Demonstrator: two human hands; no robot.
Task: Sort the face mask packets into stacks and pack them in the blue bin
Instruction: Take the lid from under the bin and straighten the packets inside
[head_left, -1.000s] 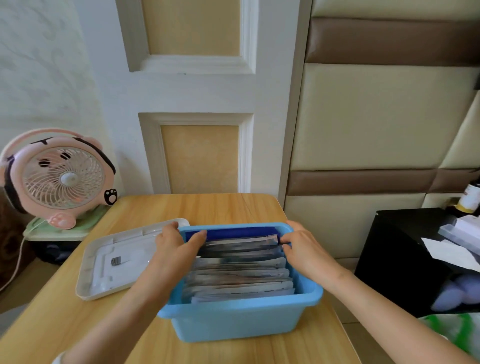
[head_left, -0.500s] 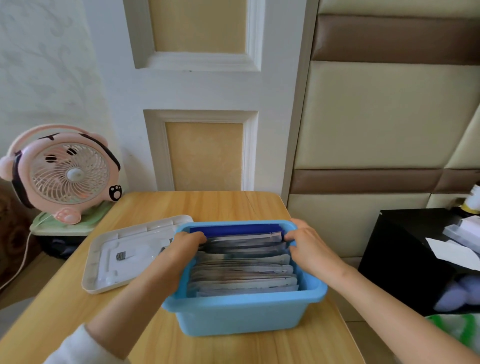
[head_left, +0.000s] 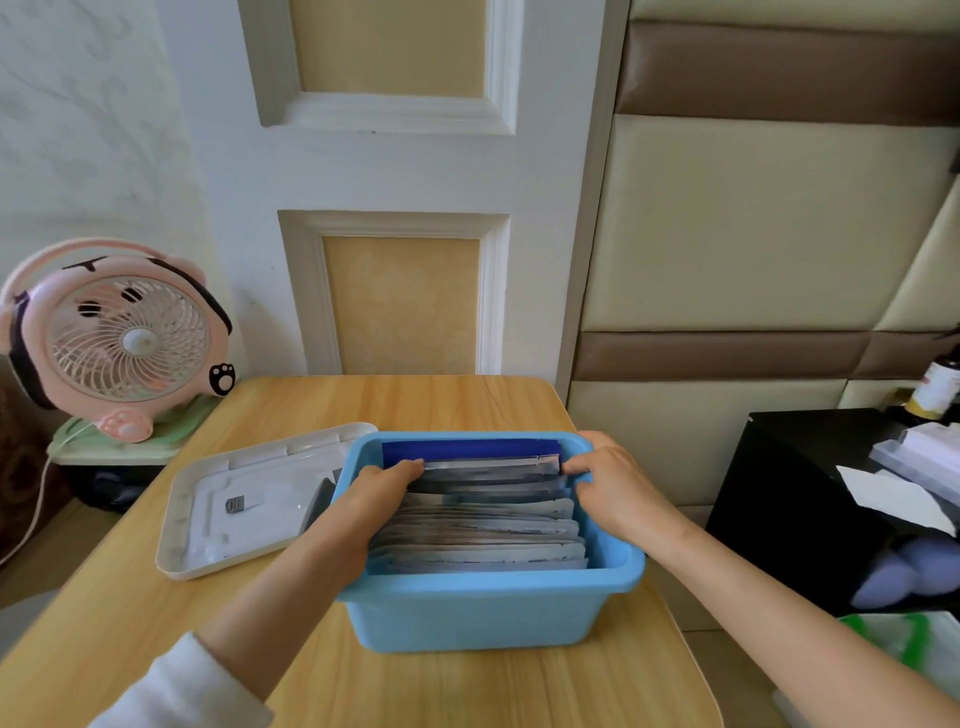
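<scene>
Judging from the head view, packing is nearly done: the face mask packets (head_left: 483, 514) stand on edge in a row filling the blue bin (head_left: 483, 613), which sits on the bench (head_left: 426, 686). Inside the bin, the left hand (head_left: 379, 493) and right hand (head_left: 613, 483) rest curled fingertips on the rear packets, pinching nothing clearly. Left of the bin lies a white lid (head_left: 244, 504); fitting it may remain.

The blue bin (head_left: 483, 608) looks like smooth, slightly glossy plastic. Face mask packets (head_left: 483, 525) gripped between both hands show shiny foil-like film. Beside them, white lid (head_left: 218, 519): matt plastic. Table (head_left: 431, 400): smooth wood-grain.
</scene>
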